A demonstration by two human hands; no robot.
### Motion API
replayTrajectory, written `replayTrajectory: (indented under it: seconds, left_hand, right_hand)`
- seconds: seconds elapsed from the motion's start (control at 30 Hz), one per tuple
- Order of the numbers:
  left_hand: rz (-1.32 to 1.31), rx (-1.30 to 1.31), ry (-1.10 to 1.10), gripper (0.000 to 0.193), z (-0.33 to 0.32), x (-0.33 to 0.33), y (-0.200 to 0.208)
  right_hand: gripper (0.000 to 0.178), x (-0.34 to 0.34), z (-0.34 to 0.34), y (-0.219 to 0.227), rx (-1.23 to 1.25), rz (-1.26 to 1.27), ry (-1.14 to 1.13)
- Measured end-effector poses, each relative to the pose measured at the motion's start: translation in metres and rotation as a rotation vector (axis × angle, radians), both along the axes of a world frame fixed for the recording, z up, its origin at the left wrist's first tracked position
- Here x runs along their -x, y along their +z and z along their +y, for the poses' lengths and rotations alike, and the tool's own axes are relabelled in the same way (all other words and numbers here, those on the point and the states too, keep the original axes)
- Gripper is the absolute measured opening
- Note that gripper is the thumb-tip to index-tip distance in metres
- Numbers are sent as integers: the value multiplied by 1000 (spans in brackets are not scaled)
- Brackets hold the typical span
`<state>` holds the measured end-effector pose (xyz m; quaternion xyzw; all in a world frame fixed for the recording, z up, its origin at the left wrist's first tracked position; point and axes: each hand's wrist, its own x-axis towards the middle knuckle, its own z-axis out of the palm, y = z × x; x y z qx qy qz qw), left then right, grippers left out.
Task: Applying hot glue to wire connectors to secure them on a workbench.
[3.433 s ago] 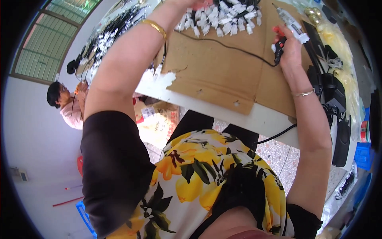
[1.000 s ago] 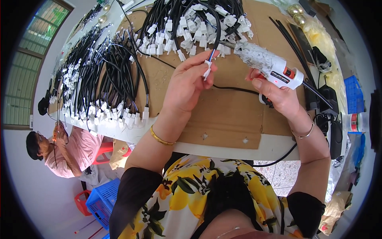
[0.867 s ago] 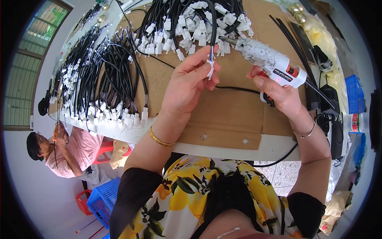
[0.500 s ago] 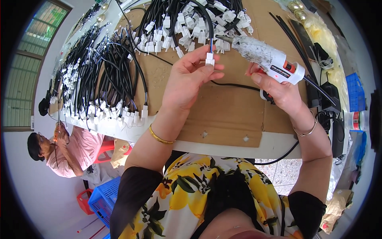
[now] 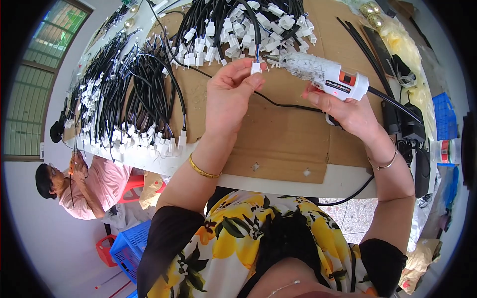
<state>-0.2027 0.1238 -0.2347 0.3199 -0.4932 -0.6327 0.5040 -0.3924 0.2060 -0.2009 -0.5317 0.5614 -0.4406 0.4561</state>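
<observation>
Between thumb and fingers, my left hand (image 5: 231, 97) pinches a white plug connector (image 5: 256, 68) at the end of a black cable (image 5: 258, 32). Thin coloured wires show where the cable enters the connector. My right hand (image 5: 348, 111) is wrapped round the grip of a white glue gun (image 5: 313, 69) with a smeared front, its nozzle pointing left, close to the wires at the connector. A black glue stick (image 5: 395, 106) sticks out of the gun's back. Whether the nozzle touches the connector I cannot tell.
Black cables with white connectors (image 5: 238, 35) lie piled at the far side, and another bundle (image 5: 149, 94) lies at left. Cardboard (image 5: 283, 144) covers the white table. Black adapters (image 5: 412, 124) and yellow wrap (image 5: 407, 54) line the right. A person in pink (image 5: 97, 191) sits at left.
The glue gun has moved left and turned more level, bringing its nozzle to the connector. My left hand has shifted the connector slightly left and away from me.
</observation>
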Motion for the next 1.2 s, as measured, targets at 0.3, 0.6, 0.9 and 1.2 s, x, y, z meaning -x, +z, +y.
replayTrajectory:
  seconds: [0.3, 0.6, 0.9, 1.2]
  left_hand:
    - [-82, 101, 64, 22, -2, -1, -4]
    - [-137, 219, 162, 26, 4, 3, 1]
    - [-191, 250, 178, 25, 5, 3, 1]
    - [-242, 290, 217, 24, 4, 4, -1]
  right_hand:
    - [21, -4, 1, -1, 80, -55, 14]
    - [19, -7, 2, 3, 64, 1, 16]
    - [19, -8, 0, 5, 34, 49, -21]
    - [21, -8, 1, 3, 38, 91, -24]
